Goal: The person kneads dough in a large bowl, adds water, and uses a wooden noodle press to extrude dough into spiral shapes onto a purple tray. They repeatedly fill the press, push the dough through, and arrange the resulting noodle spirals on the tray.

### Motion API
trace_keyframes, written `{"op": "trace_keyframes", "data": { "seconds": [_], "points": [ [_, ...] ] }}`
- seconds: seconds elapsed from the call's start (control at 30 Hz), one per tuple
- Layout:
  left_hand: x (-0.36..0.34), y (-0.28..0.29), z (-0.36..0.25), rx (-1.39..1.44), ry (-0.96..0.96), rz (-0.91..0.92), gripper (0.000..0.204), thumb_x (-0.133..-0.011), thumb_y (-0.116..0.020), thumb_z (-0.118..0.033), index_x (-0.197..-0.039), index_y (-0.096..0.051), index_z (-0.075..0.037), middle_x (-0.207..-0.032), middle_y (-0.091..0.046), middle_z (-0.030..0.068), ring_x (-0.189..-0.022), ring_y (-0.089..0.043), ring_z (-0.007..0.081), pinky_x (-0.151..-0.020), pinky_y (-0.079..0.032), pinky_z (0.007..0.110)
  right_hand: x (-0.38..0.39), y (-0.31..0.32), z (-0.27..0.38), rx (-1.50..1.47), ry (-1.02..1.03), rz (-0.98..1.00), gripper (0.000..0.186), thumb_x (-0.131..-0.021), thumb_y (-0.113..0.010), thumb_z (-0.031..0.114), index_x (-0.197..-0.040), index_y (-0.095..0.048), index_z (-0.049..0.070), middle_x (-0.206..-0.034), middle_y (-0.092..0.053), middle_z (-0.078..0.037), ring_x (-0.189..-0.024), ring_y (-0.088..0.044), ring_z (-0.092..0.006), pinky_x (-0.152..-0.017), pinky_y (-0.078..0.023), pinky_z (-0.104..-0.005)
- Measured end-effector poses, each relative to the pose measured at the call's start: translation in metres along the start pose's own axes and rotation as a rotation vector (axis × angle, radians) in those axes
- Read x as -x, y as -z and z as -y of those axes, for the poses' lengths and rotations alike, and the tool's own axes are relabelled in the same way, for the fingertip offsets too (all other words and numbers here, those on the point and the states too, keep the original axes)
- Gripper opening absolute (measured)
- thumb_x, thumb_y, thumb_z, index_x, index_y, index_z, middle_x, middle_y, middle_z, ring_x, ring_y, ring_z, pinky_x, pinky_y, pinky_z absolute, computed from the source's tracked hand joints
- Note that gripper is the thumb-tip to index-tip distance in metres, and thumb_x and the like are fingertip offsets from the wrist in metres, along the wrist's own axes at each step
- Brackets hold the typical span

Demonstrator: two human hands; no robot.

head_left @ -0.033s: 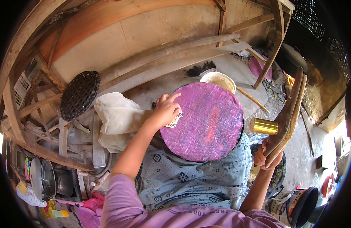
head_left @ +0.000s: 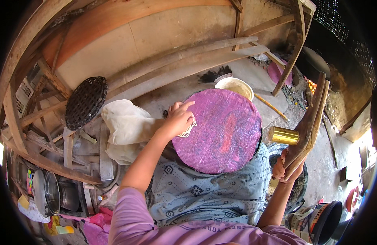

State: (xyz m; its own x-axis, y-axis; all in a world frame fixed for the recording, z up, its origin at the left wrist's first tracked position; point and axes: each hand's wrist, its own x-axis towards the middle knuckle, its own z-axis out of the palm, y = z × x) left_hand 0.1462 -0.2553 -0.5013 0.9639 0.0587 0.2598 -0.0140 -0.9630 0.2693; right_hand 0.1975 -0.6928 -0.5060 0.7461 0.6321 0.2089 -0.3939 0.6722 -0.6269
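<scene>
While the left hand [head_left: 180, 118] reaches over the left edge of that round purple-covered board [head_left: 213, 143], one finger is stuck out toward the far edge and the others look loosely bent. Pale thin strands [head_left: 189, 130] dangle in loops from under it, right at the board's left edge. Can't tell if the fingers are actually pinching them, since the underside of the hand is hidden.

Right hand [head_left: 289, 169] is easier to read: fingers wrapped tight round the lower end of a wooden two-armed press [head_left: 306, 128], out past the board's right edge. A shiny gold cylinder [head_left: 283, 135] sticks out sideways from the press toward the board, close to that edge but looking clear of it.

Board's purple cover is kinda wrinkly and glossy, with a reddish patch right of the middle. Its near edge overlaps the blue-grey patterned cloth [head_left: 205, 198] over the person's lap. Just behind the far edge, toward the right, there's a cream bowl [head_left: 236, 86], partly hidden by the board, with a yellowish stick [head_left: 271, 107] on the floor beside it. Off past the left edge: a crumpled whitish cloth [head_left: 125, 118], then a black openwork basket [head_left: 86, 103] further out.
</scene>
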Motion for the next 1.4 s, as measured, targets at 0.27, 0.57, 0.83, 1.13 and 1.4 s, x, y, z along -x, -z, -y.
{"op": "trace_keyframes", "data": {
  "seconds": [0.27, 0.57, 0.83, 1.13, 1.4],
  "points": [
    [-0.002, 0.004, -0.010, -0.035, 0.003, 0.031, 0.015, -0.077, -0.073, -0.027, -0.078, -0.073, -0.012, -0.140, -0.050, 0.0000, -0.124, -0.039, 0.0332, -0.101, -0.030, 0.047, -0.002, -0.002, -0.002, -0.005, 0.001, 0.082, 0.082, -0.090, -0.025, 0.075, -0.107, -0.046, -0.003, -0.051, -0.040, -0.011, -0.035, -0.028, -0.0175, -0.034, -0.023, -0.0328],
    [0.005, 0.025, 0.010, -0.006, 0.087, -0.034, 0.022, -0.080, -0.070, -0.032, -0.079, -0.075, -0.011, -0.137, -0.053, 0.0005, -0.122, -0.040, 0.0330, -0.102, -0.030, 0.048, 0.004, 0.001, 0.001, -0.035, 0.006, -0.021, 0.090, -0.085, -0.025, 0.081, -0.104, -0.049, -0.003, -0.048, -0.040, -0.011, -0.033, -0.027, -0.0174, -0.033, -0.022, -0.0321],
    [0.005, 0.033, 0.005, 0.010, 0.094, 0.003, 0.021, -0.083, -0.071, -0.034, -0.096, -0.074, -0.017, -0.140, -0.050, 0.0035, -0.126, -0.039, 0.0328, -0.106, -0.030, 0.047, -0.002, -0.009, 0.001, 0.148, -0.018, -0.076, 0.091, -0.086, -0.025, 0.081, -0.103, -0.051, -0.004, -0.050, -0.043, -0.011, -0.034, -0.031, -0.0180, -0.033, -0.025, -0.0319],
    [-0.067, 0.102, -0.042, 1.895, -0.149, -0.273, 0.081, -0.087, -0.036, -0.075, -0.128, -0.052, -0.007, -0.132, -0.056, 0.0161, -0.123, -0.053, 0.0302, -0.108, -0.036, 0.047, -0.106, -0.075, -0.018, 0.683, -0.635, 0.131, 0.076, -0.095, -0.025, 0.069, -0.108, -0.055, 0.001, -0.060, -0.054, -0.014, -0.043, -0.050, -0.0200, -0.040, -0.041, -0.0310],
    [-0.123, 0.062, 0.061, 2.544, -0.157, -0.475, 0.059, -0.093, -0.031, -0.068, -0.072, -0.044, -0.015, -0.059, -0.039, -0.0030, -0.055, -0.040, 0.0144, -0.065, -0.040, 0.033, -0.245, -0.139, -0.044, 1.245, -0.817, 0.229, 0.076, -0.095, -0.020, 0.070, -0.092, -0.060, 0.006, -0.064, -0.056, -0.009, -0.051, -0.054, -0.0140, -0.045, -0.044, -0.0284]
  ]
}}
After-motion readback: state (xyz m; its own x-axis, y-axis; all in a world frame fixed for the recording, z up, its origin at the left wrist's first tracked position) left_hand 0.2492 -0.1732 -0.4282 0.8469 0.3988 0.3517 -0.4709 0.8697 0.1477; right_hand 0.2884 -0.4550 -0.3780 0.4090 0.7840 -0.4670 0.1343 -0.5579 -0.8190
